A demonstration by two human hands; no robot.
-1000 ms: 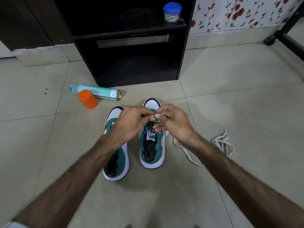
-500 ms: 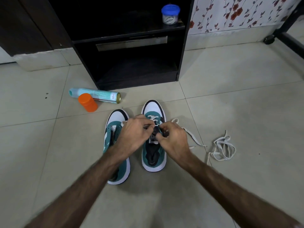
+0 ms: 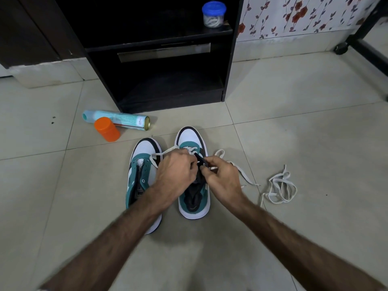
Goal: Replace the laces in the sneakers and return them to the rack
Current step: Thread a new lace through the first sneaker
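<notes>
Pale floor tiles (image 3: 294, 122) fill my view, w/ a black rack (image 3: 159, 66) against the far wall beyond the hands. Far left of my left hand, a teal spray can (image 3: 117, 119) lies on its side, and an orange cap (image 3: 107, 129) sits just in front of it, touching or nearly so.

Next comes the left sneaker (image 3: 142, 175), teal and white, toe toward the rack, eyelets bare (no lace in it that I can see); my left forearm crosses over its heel end. My left hand (image 3: 176, 173) hovers between the two shoes, fingers curled round a white lace (image 3: 161, 154) that loops off toward the left sneaker's toe.

Right beside it, the right sneaker (image 3: 193, 164) stands parallel to its mate, just apart. The lace crosses its first eyelets near the toe. My right hand (image 3: 222, 177) is over the shoe's right edge, thumb and fingertips pinching at the black tongue/lace area, nearly touching the left hand; exactly which bit it pinches I can't tell.

The lace's free end trails onto the tile past my right hand. Further right, well apart, a second white lace (image 3: 279, 185) lies in a loose tangle. Up on the rack's shelf, a blue-lidded jar (image 3: 214, 14) stands.
</notes>
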